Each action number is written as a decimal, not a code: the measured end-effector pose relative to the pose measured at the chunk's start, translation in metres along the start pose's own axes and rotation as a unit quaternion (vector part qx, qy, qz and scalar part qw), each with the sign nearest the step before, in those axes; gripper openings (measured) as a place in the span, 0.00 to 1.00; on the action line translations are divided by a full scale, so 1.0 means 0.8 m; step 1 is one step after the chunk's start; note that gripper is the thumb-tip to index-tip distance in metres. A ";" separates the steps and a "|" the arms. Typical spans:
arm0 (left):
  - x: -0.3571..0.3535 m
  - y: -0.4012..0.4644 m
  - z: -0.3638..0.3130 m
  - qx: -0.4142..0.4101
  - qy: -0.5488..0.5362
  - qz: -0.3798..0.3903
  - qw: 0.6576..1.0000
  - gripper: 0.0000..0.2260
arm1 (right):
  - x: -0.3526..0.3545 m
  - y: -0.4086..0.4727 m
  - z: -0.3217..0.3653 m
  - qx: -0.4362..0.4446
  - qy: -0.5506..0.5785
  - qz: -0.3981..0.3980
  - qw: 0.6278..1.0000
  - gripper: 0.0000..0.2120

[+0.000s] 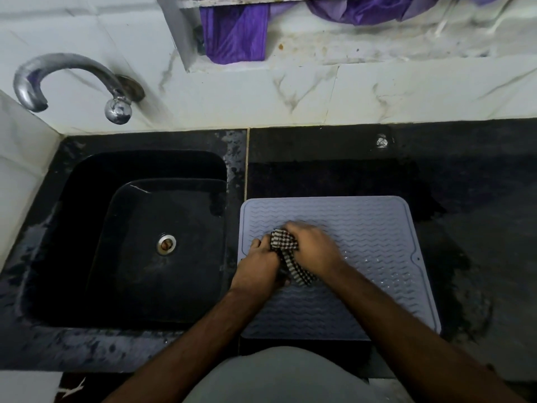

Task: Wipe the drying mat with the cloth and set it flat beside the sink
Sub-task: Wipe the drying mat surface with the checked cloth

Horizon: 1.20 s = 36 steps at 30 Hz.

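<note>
The rectangular, wave-ribbed grey drying mat point(363, 228) lies flat on the dark table point(465, 170), right of the black sink point(87, 184). Left hand point(257, 271) and right hand point(313, 245) both grip the bunched checked cloth point(286, 251) at the mat's left portion.

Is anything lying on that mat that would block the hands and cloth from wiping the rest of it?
Nothing visible does. Both hands hold the checked cloth on the grey mat, whose ridged surface shows only water droplets.
</note>
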<state>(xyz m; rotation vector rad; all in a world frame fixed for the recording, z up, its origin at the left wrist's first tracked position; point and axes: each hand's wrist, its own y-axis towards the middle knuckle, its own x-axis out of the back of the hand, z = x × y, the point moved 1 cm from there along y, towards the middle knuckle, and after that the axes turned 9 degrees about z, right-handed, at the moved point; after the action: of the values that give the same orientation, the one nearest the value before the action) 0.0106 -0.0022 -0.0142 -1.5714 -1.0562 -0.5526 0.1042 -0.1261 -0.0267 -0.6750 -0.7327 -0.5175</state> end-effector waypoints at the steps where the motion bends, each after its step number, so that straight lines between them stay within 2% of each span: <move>1: 0.001 0.000 0.000 -0.002 -0.004 -0.003 1.000 0.34 | -0.003 0.002 0.000 -0.004 -0.024 -0.003 1.000 0.21; 6: -0.001 -0.002 0.002 -0.019 -0.013 -0.022 0.999 0.37 | 0.001 0.009 -0.018 0.017 -0.072 -0.027 0.997 0.25; 10: -0.004 0.000 -0.012 -0.013 -0.021 -0.048 0.999 0.38 | -0.003 0.022 -0.024 0.082 -0.177 -0.045 0.980 0.16; 14: -0.002 0.005 -0.017 0.002 0.006 -0.015 1.000 0.40 | 0.015 0.032 -0.045 0.127 -0.239 -0.031 0.962 0.12; 18: -0.002 0.003 -0.016 0.022 0.003 0.013 1.000 0.36 | 0.043 0.049 -0.068 0.124 -0.285 -0.025 0.950 0.13; 22: -0.002 0.002 -0.017 0.036 -0.004 0.020 0.999 0.35 | 0.086 0.063 -0.088 0.062 -0.281 -0.034 0.957 0.11; 26: -0.003 0.001 -0.017 0.042 -0.010 0.017 0.999 0.34 | 0.134 0.058 -0.111 -0.005 -0.254 -0.075 0.964 0.08; 29: -0.003 0.002 -0.019 0.049 -0.011 0.017 0.999 0.34 | 0.143 0.034 -0.106 0.040 -0.184 -0.116 0.975 0.10; 32: -0.001 0.003 -0.022 0.054 0.006 0.023 0.998 0.32 | 0.107 0.011 -0.085 0.076 -0.132 -0.077 0.985 0.14; 34: 0.000 0.003 -0.026 0.061 0.014 0.030 0.998 0.32 | 0.068 0.004 -0.080 0.071 -0.188 -0.022 0.979 0.15; 36: 0.002 0.003 -0.030 0.071 0.022 0.032 0.997 0.31 | 0.053 0.005 -0.089 0.062 -0.220 -0.024 0.973 0.17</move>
<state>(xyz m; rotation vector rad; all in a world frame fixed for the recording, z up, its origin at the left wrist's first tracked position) 0.0177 -0.0246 -0.0072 -1.4561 -0.9875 -0.4570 0.1646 -0.1822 -0.0363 -0.6615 -1.1904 -0.3645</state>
